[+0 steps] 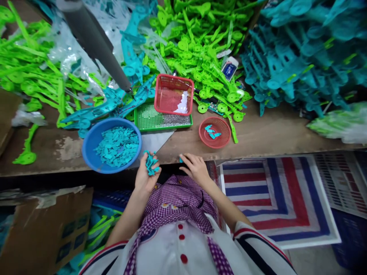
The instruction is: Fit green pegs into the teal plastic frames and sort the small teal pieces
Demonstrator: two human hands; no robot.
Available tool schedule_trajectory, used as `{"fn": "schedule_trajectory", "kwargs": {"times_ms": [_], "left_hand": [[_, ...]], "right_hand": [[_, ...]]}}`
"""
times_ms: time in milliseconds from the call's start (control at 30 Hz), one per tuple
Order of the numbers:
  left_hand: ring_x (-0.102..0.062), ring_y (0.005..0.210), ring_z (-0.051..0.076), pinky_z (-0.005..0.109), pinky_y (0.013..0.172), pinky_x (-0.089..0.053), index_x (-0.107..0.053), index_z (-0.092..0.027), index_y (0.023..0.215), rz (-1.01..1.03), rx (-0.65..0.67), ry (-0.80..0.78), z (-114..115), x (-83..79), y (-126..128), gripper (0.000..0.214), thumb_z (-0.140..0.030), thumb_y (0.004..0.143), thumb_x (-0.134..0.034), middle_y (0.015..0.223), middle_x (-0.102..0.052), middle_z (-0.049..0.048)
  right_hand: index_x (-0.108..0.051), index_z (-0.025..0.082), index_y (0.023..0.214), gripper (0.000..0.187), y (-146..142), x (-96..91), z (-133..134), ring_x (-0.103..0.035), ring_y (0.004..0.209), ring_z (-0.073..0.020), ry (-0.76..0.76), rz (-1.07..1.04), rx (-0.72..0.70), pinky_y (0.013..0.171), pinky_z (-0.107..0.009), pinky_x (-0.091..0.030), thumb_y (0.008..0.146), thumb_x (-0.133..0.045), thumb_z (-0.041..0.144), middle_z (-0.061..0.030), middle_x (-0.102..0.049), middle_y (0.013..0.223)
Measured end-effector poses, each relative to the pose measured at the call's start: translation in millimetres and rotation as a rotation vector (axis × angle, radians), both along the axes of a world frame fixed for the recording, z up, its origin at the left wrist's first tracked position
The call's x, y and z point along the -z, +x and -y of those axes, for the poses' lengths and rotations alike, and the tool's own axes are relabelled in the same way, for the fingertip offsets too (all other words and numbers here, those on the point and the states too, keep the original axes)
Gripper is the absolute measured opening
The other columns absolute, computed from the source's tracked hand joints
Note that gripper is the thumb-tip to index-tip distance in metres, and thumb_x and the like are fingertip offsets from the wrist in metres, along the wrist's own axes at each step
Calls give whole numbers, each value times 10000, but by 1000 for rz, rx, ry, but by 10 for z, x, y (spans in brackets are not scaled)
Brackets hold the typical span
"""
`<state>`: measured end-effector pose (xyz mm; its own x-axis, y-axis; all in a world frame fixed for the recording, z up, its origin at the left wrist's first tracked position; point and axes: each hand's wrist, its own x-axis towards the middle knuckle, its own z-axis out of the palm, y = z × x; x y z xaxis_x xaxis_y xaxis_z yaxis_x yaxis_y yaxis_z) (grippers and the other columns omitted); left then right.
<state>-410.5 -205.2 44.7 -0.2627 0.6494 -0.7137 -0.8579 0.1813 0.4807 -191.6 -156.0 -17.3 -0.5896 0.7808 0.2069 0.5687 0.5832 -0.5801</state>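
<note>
My left hand (146,173) is closed around a handful of small teal plastic pieces (151,163), just past the bench's front edge. To its right, my right hand (195,168) pinches one teal piece (181,159) between thumb and fingers. Many more such pieces fill a round blue basin (87,147) left of my hands. A small round red basket (220,144) beyond my right hand holds several teal pieces. Farther back, a red rectangular basket (169,93) with white bits inside rests partly over a green tray (146,118) of small shiny metal parts.
A grey electric screwdriver (100,46) hangs over the bench (272,133). Bright green plastic parts (189,46) and teal parts (292,57) are heaped behind. A cardboard box (46,233) stands low left; a crate lined with striped cloth (272,198) sits low right.
</note>
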Motion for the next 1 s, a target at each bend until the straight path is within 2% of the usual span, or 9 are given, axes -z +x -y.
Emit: {"fn": "schedule_trajectory", "kwargs": {"times_ms": [200,300,400,500,633,733,833,900,1000], "left_hand": [[-357,432,34,171,369,-296,-606,-229,820,-33,-12,216,-579,-373,118,221,-365,982,-542,674,-507,-30],[-376,432,20,160,368,-268,-592,-215,829,77,-72,331,-821,-613,179,241,-376,997,-530,661,-502,-41],[-408,429,12,144,365,-264,-584,-206,851,193,-135,423,-956,-742,232,320,-376,1049,-399,644,-508,-41],[-418,416,8,126,372,-283,-578,-198,873,206,-70,406,-947,-623,304,335,-344,1064,-344,653,-535,-44],[-398,385,13,123,367,-306,-587,-176,882,106,191,164,-730,-181,458,182,-334,972,-573,630,-542,-61],[-413,394,17,123,363,-320,-607,-140,873,16,393,71,-535,111,550,268,-364,838,-749,610,-549,-54],[-418,390,16,123,352,-323,-594,-134,831,-5,520,54,-430,251,551,366,-381,730,-844,596,-545,-54],[-422,379,18,128,346,-338,-586,-141,833,10,533,53,-421,279,492,381,-381,715,-857,596,-539,-60],[-427,357,24,137,332,-362,-593,-143,861,23,499,27,-468,281,361,334,-377,773,-815,582,-517,-72]], "right_hand": [[-688,338,1141,274,-89,313,-68,-665,978,-193,47,-3,-103,819,-368,-509,1023,-441,350,-4,-740,1082],[-716,306,1023,220,-34,248,-116,-670,837,-166,211,-80,-114,729,-319,-511,996,-497,306,-3,-757,952],[-700,259,1029,178,156,71,-217,-666,813,-176,345,-127,22,726,-334,-494,982,-529,250,-31,-748,900],[-689,224,1091,192,494,-170,-469,-660,896,-215,371,-108,205,819,-397,-481,983,-531,239,-67,-729,965],[-648,230,1272,329,756,-447,-741,-622,1065,-277,320,33,295,902,-467,-496,980,-553,347,-126,-670,1180],[-572,250,1376,405,547,-509,-683,-630,1067,-233,100,-108,176,931,-420,-537,990,-531,365,-114,-630,1230],[-561,251,1388,445,125,-412,-601,-656,926,-175,-239,-235,-52,842,-353,-574,979,-547,427,-98,-621,1239],[-602,227,1344,425,-132,-320,-630,-658,944,-177,-403,-273,-181,840,-340,-567,980,-541,437,-99,-644,1199],[-656,211,1264,356,-374,-246,-754,-654,986,-187,-491,-310,-292,881,-345,-542,986,-536,397,-84,-686,1117]]}}
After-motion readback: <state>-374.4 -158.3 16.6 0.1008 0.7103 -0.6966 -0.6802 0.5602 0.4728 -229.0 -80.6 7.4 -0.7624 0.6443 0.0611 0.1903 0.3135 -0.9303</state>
